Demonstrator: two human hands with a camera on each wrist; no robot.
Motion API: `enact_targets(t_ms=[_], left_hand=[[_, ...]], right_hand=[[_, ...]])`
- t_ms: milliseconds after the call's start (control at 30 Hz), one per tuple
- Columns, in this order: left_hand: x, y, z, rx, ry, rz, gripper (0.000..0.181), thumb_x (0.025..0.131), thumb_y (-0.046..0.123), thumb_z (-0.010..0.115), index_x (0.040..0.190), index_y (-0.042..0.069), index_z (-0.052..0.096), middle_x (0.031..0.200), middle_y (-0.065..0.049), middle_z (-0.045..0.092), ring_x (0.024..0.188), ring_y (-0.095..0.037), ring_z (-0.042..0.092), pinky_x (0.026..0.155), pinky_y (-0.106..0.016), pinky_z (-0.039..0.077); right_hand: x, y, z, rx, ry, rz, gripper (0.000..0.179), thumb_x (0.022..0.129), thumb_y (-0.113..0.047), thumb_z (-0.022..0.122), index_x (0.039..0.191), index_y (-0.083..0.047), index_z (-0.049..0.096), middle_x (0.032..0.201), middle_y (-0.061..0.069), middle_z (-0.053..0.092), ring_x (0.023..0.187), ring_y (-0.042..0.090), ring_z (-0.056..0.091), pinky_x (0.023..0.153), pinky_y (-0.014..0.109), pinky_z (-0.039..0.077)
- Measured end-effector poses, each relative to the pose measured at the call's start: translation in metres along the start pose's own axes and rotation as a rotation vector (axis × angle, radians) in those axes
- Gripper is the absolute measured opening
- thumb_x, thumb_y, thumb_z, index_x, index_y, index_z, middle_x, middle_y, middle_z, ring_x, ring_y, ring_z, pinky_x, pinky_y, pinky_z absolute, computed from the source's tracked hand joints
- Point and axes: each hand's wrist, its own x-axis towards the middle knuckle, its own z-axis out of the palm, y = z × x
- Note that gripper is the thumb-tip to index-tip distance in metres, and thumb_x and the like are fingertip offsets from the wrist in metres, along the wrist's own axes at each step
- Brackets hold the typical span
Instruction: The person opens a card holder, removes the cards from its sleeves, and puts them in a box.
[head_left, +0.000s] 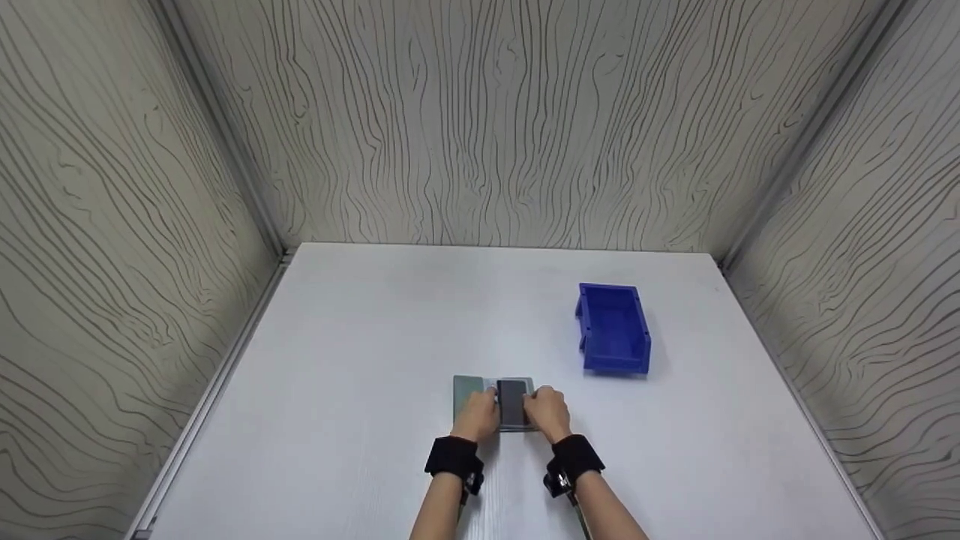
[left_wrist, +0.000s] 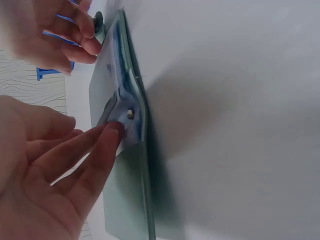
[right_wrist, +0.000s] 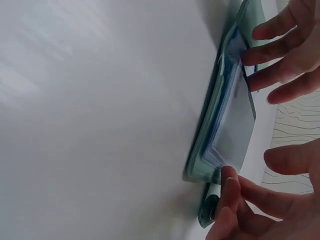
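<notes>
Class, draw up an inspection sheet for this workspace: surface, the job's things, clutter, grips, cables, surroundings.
Surface: white tabletop.
Job's things: green holder, spread open, with clear sleeves; dark card on its right half, whether inside a sleeve is unclear.
Clutter: nothing seen besides the blue bin, apart from the holder, farther off to the right.
Grips: left grip touches the clear sleeves; right grip is at the holder's right edge.
Cables: thin cord below the right wristband.
Surroundings: wood-grain panels.

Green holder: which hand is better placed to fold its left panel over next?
Likely the left hand: it's nearer the left panel; the right hand is on the dark card's far side.
</notes>
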Motion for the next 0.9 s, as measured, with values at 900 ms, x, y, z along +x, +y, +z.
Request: enact_targets(t_ms=[900], left_hand=[[0.0018, 0.0008, 0.0, -0.107, -0.068, -0.074, 0.016, 0.089, -0.004, 0.054, 0.101, -0.011, 0.061, 0.086, -0.026, 0.067, 0.083, -0.04, 0.067, 0.071, -0.044, 0.053]], right_hand=[[-0.0003, -0.0035, 0.0006, 0.188, 0.035, 0.036, 0.02, 0.083, -0.007, 0.063, 0.093, 0.01, 0.066, 0.09, 0.022, 0.069, 0.085, 0.033, 0.065, 0.076, 0.04, 0.052]])
